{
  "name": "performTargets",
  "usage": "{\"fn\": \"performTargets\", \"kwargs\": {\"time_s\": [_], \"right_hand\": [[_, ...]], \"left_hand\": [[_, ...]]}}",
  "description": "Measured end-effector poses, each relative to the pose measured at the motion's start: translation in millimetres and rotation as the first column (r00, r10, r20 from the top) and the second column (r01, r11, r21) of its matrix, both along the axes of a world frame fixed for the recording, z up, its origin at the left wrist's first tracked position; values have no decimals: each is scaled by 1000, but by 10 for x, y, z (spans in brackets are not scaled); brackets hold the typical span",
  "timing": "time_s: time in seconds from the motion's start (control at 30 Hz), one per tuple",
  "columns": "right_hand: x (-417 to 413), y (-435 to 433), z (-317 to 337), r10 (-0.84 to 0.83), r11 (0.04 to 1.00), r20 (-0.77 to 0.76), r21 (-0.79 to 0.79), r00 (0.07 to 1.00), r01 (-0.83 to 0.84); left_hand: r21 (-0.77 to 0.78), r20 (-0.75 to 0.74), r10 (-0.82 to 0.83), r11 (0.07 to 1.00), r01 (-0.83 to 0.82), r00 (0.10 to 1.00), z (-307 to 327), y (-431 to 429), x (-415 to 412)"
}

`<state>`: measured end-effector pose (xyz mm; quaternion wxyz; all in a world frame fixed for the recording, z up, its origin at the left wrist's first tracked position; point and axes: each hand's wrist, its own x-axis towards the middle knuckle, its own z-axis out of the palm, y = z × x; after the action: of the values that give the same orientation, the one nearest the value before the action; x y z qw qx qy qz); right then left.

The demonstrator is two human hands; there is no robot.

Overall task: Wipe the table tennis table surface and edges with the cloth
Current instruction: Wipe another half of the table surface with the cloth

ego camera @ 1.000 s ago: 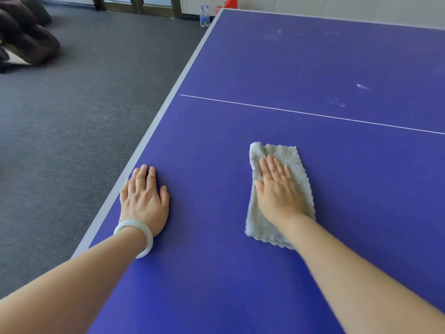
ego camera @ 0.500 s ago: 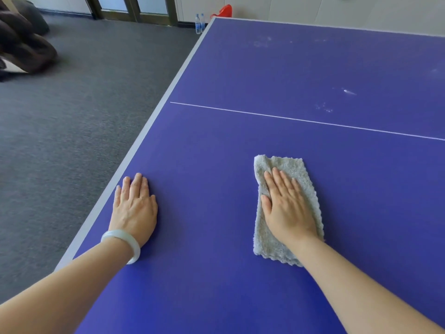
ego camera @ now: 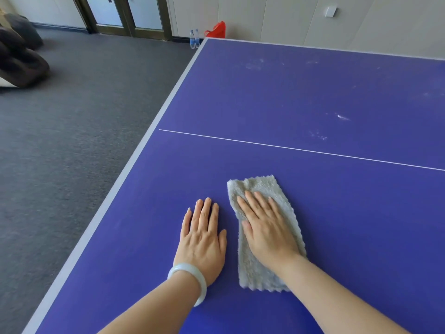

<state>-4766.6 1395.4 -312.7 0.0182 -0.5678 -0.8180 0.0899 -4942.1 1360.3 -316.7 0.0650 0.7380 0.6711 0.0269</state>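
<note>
Grey cloth [ego camera: 252, 268] flat on blue table [ego camera: 289, 97], near side of white line [ego camera: 289, 148]. Right hand [ego camera: 267, 227] presses it, fingers straight. Left hand [ego camera: 202, 239] flat on tabletop just beside, holding nothing. Two bottles [ego camera: 194, 39], red bag [ego camera: 216, 30] by far wall; contents unreadable.

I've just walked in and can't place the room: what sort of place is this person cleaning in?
Most likely an indoor games or recreation room. A blue table tennis table fills the view, grey carpet covers the floor, and glazed doors stand in the far wall.
</note>
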Motion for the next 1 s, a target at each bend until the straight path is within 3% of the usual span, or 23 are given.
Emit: {"fn": "performTargets", "kwargs": {"time_s": [0.13,0.27,0.47,0.6,0.67,0.73,0.8,0.83,0.9,1.0], "right_hand": [[-618,776,15,98,995,-84,-3,992,-98],[-743,1284,44,183,983,-62,-15,981,-185],[472,1207,27,-200,980,5,18,980,200],[306,805,66,-567,823,-5,-7,823,567],[-194,453,42,-451,892,-85,-6,888,452],[-413,63,0,-153,988,-101,24,983,156],[-89,-43,40,13,998,-95,57,995,-8],[170,3,48,9,998,-84,61,996,-4],[671,203,57,-141,987,-23,70,990,143],[845,483,55,-483,876,35,32,875,482]], "left_hand": [[2,47,-21,1000,21,999,114,4,14],[-1,90,-7,1000,7,996,85,-3,-6],[-10,86,17,1000,-16,996,94,-8,3],[-5,88,27,1000,-27,996,92,-9,31],[8,105,25,1000,-26,994,95,-2,29],[16,107,25,1000,-27,994,85,-5,15],[26,101,23,999,-26,995,83,-7,14],[24,98,23,999,-26,995,80,-9,16],[23,96,32,999,-34,995,72,-12,18],[17,92,32,999,-33,995,56,-13,16]]}}
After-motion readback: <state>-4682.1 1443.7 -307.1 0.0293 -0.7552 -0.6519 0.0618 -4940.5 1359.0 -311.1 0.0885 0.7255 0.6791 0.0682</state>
